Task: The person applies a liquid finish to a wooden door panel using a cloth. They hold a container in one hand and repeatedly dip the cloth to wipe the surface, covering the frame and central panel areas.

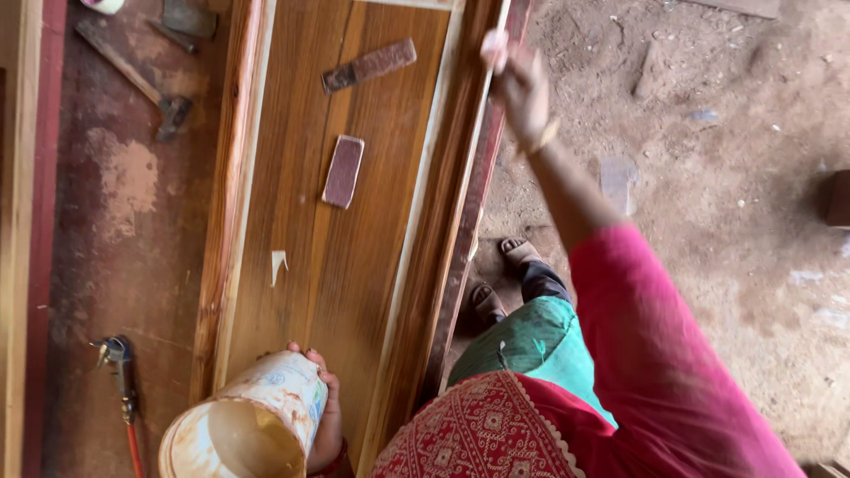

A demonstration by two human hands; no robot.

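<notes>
Workshop tabletop carries a wooden door panel: left hand grips a tilted container, right hand closed on a rag (frame edge), next likely a steady wipe.

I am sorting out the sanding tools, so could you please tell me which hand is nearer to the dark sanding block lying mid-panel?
Right. The right hand is up at the panel's right edge, beside the sanding block; the left hand holds a tub further off.

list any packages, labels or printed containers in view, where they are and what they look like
Cylindrical cream-white container with faint blue and orange printing: bottom left, tilted on the brown wooden door panel, open mouth toward the camera, stained tan inside, gripped by the left hand.
No other packages, signs or screens show.
</notes>
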